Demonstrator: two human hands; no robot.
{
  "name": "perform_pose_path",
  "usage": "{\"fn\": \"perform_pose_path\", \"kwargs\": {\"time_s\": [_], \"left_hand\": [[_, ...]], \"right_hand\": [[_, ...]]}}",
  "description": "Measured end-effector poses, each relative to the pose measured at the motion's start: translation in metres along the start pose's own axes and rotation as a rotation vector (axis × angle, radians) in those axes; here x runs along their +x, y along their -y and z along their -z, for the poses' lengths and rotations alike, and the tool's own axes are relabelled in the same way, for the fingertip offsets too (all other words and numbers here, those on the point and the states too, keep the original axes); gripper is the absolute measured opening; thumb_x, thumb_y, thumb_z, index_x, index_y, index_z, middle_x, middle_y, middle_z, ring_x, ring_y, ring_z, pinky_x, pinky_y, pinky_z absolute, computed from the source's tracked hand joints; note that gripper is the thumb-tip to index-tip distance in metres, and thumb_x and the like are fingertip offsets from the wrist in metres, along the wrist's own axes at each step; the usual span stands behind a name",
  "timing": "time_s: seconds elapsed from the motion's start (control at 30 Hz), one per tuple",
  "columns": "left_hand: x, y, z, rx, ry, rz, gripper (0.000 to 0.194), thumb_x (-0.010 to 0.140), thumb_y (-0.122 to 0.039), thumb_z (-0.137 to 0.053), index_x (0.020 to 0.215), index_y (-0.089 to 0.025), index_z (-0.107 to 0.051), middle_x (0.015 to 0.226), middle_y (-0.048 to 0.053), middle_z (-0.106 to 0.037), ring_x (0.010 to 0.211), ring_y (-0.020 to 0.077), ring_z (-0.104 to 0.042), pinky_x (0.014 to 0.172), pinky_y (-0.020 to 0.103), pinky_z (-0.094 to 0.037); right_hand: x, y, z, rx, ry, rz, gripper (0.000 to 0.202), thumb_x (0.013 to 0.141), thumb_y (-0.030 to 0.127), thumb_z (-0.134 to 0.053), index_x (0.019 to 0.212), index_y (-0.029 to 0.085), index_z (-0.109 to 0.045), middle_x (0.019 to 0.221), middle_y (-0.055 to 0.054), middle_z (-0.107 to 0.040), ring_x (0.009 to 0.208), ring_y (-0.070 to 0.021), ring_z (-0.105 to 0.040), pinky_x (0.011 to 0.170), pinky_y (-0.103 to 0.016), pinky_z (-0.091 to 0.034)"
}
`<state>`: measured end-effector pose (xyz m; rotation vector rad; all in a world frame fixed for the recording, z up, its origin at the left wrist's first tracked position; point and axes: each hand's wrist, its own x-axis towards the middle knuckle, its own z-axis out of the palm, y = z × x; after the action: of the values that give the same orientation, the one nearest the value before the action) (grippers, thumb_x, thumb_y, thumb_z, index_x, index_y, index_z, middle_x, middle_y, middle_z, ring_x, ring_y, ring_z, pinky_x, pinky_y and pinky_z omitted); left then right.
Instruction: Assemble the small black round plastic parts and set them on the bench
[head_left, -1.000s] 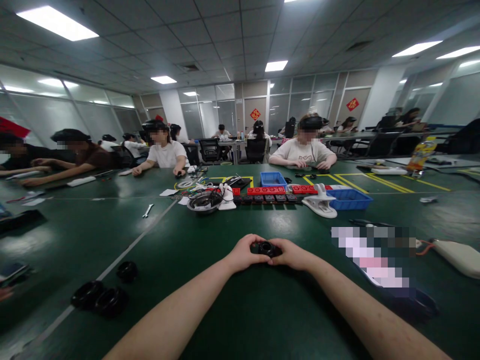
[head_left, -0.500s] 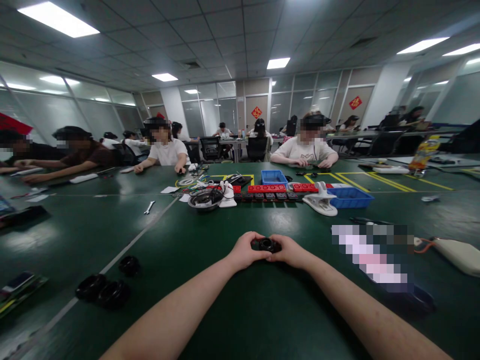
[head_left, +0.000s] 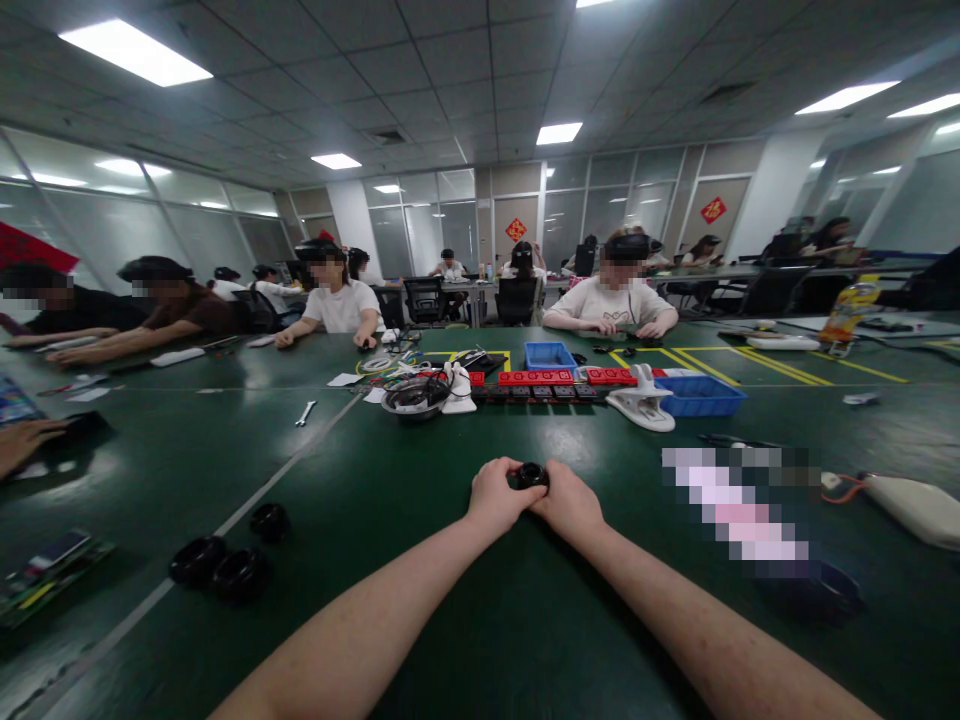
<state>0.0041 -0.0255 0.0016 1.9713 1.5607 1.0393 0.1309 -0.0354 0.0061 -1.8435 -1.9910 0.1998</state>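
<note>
Grasping black ring (head_left: 533,484), just below centre of frame, with fingers of both left hand (head_left: 496,497) and right hand (head_left: 570,500). Probably light, stiff, sturdy; glossy, so maybe slippery. Best pinched by outer wall, from 2 opposite sides.

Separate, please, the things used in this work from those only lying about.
In the work:
- small black ring, held by left hand and right hand
- perhaps three loose black rings

Only lying about:
- silver metal wrench
- larger blue plastic tray
</note>
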Motion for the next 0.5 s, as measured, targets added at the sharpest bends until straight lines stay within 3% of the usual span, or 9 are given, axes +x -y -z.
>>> {"fn": "perform_pose_path", "kwargs": {"time_s": [0.13,0.23,0.33,0.43,0.5], "left_hand": [[0.000,-0.002,0.002,0.025,-0.011,-0.006,0.035,0.055,-0.039,-0.065,0.081,-0.018,-0.056,0.081,0.003,-0.056,0.079,0.0179,-0.050,0.070,0.028,-0.038],[0.001,0.000,0.008,-0.053,0.078,-0.055,0.035,0.056,-0.036,-0.065,0.083,-0.017,-0.056,0.084,0.003,-0.055,0.080,0.0170,-0.050,0.070,0.027,-0.038],[0.003,0.003,0.016,-0.144,0.218,-0.098,0.037,0.056,-0.035,-0.066,0.086,-0.016,-0.056,0.087,0.004,-0.055,0.080,0.0165,-0.050,0.070,0.026,-0.039],[0.005,0.003,0.024,-0.199,0.346,-0.118,0.041,0.056,-0.036,-0.066,0.090,-0.016,-0.056,0.089,0.004,-0.055,0.080,0.0169,-0.051,0.070,0.027,-0.039],[0.007,0.003,0.028,-0.234,0.417,-0.122,0.042,0.056,-0.034,-0.067,0.092,-0.015,-0.056,0.089,0.004,-0.055,0.080,0.0168,-0.051,0.071,0.027,-0.039]], "right_hand": [[-0.003,0.001,0.004,0.003,0.024,0.047,0.029,0.065,0.036,-0.056,0.083,0.015,-0.047,0.084,-0.008,-0.053,0.070,-0.0186,-0.053,0.055,-0.026,-0.034],[-0.001,-0.008,0.010,0.155,0.107,0.166,0.045,0.057,0.040,-0.063,0.091,0.015,-0.049,0.089,-0.008,-0.053,0.080,-0.0206,-0.052,0.064,-0.028,-0.038],[0.003,-0.019,0.021,0.394,0.259,0.283,0.055,0.055,0.032,-0.067,0.103,0.016,-0.048,0.096,-0.006,-0.054,0.087,-0.0192,-0.050,0.073,-0.028,-0.038],[0.006,-0.025,0.031,0.582,0.480,0.286,0.052,0.059,0.026,-0.063,0.108,0.016,-0.047,0.091,-0.004,-0.057,0.077,-0.0159,-0.052,0.067,-0.026,-0.040],[0.007,-0.024,0.035,0.616,0.562,0.271,0.046,0.061,0.024,-0.061,0.104,0.015,-0.050,0.084,-0.002,-0.058,0.070,-0.0143,-0.052,0.062,-0.024,-0.040]]}}
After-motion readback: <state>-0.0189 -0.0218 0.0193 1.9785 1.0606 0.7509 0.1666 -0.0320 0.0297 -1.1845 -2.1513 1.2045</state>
